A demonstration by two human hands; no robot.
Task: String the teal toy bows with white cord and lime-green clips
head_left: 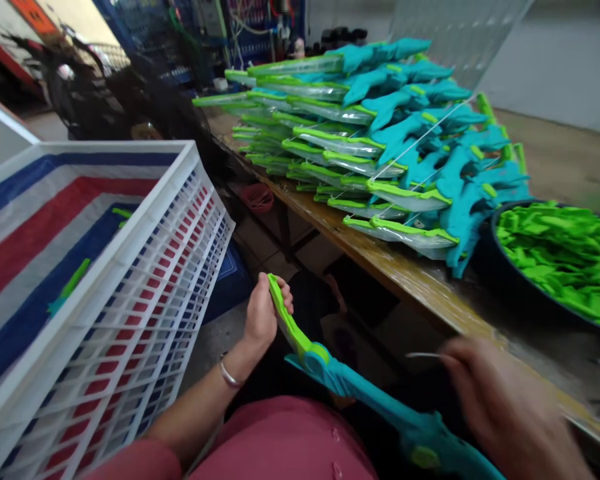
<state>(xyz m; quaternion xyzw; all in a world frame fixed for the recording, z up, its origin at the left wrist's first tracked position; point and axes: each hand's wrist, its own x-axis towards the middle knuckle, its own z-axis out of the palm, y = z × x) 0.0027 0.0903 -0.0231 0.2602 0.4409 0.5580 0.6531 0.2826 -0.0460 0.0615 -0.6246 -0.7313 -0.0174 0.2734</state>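
Note:
My left hand (263, 315) is closed round the green tip of a green and teal plastic toy (330, 373) that lies across my lap. A bracelet sits on that wrist. My right hand (500, 407) is blurred by motion at the lower right, near the toy's teal handle end, with a thin pale string or wire (423, 355) at its fingers. Whether those fingers are closed is unclear.
A large stack of the same teal and green toys (380, 147) covers the wooden table (395, 273). A dark bowl (485, 267) of green plastic parts (565, 260) stands at the right. A white slatted crate (145, 267) lined with striped sheeting stands at my left, with a few green pieces inside.

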